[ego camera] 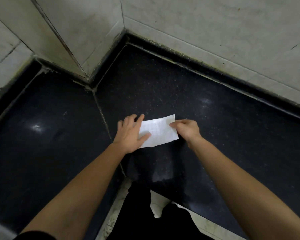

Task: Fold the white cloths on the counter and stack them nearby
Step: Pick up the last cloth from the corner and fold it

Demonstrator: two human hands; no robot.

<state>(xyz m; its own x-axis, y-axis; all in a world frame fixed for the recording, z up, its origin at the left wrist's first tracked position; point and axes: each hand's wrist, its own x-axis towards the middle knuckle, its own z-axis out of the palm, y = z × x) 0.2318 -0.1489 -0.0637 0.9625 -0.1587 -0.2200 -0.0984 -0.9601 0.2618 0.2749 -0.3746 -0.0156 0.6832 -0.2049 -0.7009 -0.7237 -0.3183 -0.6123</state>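
Observation:
One white cloth point(158, 131), a small textured rectangle, lies flat on the black counter point(215, 135) near the corner seam. My left hand point(131, 131) lies on the cloth's left end with fingers spread and straight, thumb resting on the fabric. My right hand point(186, 129) pinches the cloth's right edge between thumb and curled fingers. The cloth's far right corner sticks up slightly past my fingers. No other cloth or stack shows in view.
The dark speckled counter wraps an inner corner, with a grouted seam point(102, 116) running toward me just left of the cloth. Pale tiled walls point(215, 32) rise behind. The counter's front edge and light floor point(156, 203) lie below, beside my dark trousers.

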